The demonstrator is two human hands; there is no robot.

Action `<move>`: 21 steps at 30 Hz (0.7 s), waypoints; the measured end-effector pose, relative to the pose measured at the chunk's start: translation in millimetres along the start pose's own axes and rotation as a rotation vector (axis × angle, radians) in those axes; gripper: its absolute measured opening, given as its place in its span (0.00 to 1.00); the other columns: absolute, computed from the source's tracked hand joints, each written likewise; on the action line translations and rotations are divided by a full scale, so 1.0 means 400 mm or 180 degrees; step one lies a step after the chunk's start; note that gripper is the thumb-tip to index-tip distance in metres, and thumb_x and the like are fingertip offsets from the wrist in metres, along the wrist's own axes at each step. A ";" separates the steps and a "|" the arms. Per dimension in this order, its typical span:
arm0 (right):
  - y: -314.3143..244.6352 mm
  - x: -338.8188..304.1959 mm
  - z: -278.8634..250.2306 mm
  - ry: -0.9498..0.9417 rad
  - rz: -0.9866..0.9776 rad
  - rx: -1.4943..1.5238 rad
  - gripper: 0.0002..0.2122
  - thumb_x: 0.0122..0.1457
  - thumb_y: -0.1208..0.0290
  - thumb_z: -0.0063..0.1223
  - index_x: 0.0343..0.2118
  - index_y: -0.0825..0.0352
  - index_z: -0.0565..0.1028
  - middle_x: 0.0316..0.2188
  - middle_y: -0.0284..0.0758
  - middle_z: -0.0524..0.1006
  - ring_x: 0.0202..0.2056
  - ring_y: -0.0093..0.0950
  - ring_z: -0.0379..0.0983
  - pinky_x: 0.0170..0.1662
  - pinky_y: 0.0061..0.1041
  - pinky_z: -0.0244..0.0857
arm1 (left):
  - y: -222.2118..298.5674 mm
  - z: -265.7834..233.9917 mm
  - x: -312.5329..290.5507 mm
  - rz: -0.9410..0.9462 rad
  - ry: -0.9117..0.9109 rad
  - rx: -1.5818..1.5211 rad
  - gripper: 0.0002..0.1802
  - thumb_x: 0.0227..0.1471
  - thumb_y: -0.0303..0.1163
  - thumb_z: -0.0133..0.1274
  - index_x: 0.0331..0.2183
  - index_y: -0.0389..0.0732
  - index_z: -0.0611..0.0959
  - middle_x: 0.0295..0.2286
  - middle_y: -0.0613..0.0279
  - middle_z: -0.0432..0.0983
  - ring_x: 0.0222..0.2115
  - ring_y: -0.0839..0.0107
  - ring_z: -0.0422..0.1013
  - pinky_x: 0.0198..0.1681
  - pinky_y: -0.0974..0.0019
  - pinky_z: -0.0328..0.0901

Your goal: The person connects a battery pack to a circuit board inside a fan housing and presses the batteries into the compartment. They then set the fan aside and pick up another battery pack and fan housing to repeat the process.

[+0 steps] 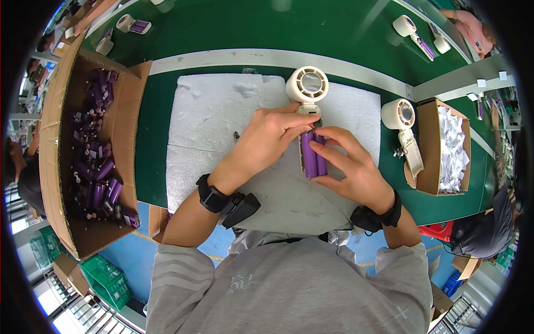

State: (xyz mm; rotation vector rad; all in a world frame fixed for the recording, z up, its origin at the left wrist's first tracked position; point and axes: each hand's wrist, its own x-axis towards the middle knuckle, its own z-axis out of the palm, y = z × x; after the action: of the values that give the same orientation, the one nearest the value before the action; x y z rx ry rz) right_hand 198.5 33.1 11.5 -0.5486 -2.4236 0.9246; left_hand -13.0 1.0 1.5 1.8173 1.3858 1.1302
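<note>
A white handheld fan [308, 83] lies on a white foam sheet [206, 111] in front of me, its round head away from me and its handle open. In the handle sits a purple two-cell battery pack [309, 156], with a bit of red wire and a green circuit board at its upper end. My left hand [272, 132] pinches at the board and wire end, covering part of them; what its fingertips grip is hidden. My right hand [347, 161] has its fingers closed around the battery pack, thumb low and fingers on its upper right side.
A cardboard box [125, 167] of purple battery packs stands at the left. On the right are another opened fan [398, 115] and a carton [467, 161] of small white pieces. More fans [405, 26] lie on the green surface beyond the pale rail [233, 57].
</note>
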 end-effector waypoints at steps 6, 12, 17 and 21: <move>-0.006 0.005 0.000 0.0062 -0.0099 -0.0367 0.28 0.32 0.79 0.71 0.43 0.71 0.75 0.54 0.42 0.69 0.52 0.42 0.68 0.53 0.36 0.68 | 0.000 0.000 0.000 0.0016 -0.0027 0.0015 0.14 0.50 0.21 0.55 0.41 0.38 0.82 0.35 0.48 0.78 0.33 0.53 0.76 0.33 0.60 0.71; -0.006 0.000 0.008 0.0094 0.0050 -0.0388 0.26 0.33 0.79 0.70 0.42 0.72 0.76 0.54 0.43 0.70 0.52 0.43 0.68 0.52 0.37 0.68 | -0.004 -0.003 0.002 0.0015 -0.0104 0.0074 0.14 0.50 0.21 0.56 0.41 0.39 0.82 0.34 0.48 0.78 0.33 0.53 0.76 0.34 0.60 0.71; -0.018 0.001 0.020 0.0170 0.0216 -0.0553 0.25 0.35 0.79 0.70 0.42 0.72 0.76 0.54 0.44 0.70 0.52 0.43 0.68 0.52 0.36 0.68 | -0.006 -0.005 0.005 0.0046 -0.0110 0.0017 0.14 0.50 0.21 0.55 0.41 0.39 0.82 0.34 0.49 0.78 0.30 0.53 0.76 0.33 0.61 0.71; -0.021 -0.003 0.029 0.0249 0.0358 -0.0497 0.23 0.36 0.79 0.70 0.41 0.71 0.76 0.54 0.44 0.70 0.52 0.43 0.69 0.51 0.36 0.69 | -0.013 -0.005 0.003 -0.0003 -0.0115 -0.0086 0.15 0.49 0.23 0.58 0.42 0.41 0.83 0.34 0.50 0.79 0.28 0.56 0.76 0.31 0.63 0.70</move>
State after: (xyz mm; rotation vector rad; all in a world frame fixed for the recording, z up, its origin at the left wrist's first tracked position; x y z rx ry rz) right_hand 191.4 20.8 9.3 -0.7701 -2.4277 0.7469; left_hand -16.9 3.6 -1.4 1.8095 1.3444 1.1050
